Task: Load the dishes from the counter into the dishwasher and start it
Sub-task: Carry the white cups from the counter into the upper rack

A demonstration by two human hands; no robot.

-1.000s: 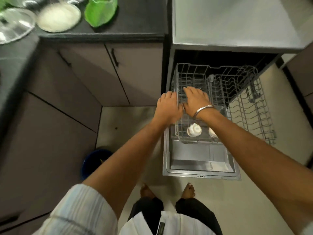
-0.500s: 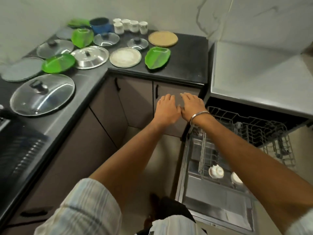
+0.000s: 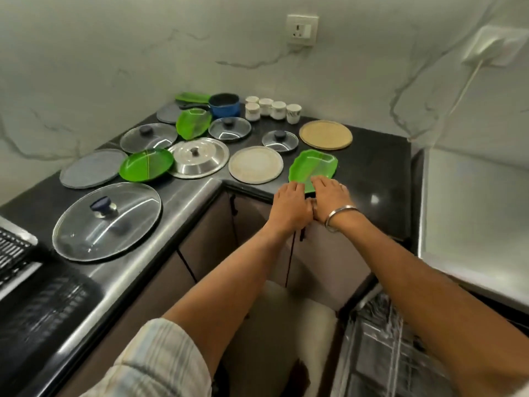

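Observation:
Many dishes lie on the black corner counter (image 3: 372,179). My left hand (image 3: 290,206) and my right hand (image 3: 330,200) are side by side at the counter's front edge, fingers over the near end of a green leaf-shaped plate (image 3: 313,164). Whether they grip it cannot be told. Left of that plate lies a beige round plate (image 3: 255,164) and a steel lid (image 3: 199,157). Further back stand several white cups (image 3: 272,108), a blue saucepan (image 3: 224,105) and a tan round plate (image 3: 325,134). The open dishwasher rack (image 3: 380,339) shows at lower right, blurred.
Two more green plates (image 3: 146,164) (image 3: 193,123), several glass lids (image 3: 107,222) and grey discs (image 3: 93,167) cover the left counter. A black dish rack (image 3: 14,250) is at far left. The dishwasher's steel top (image 3: 472,213) is at right. Cabinet doors (image 3: 209,233) stand below.
My view has swung up from the dishwasher rack to the counter. Both hands have left the rack and travelled forward to the near green plate.

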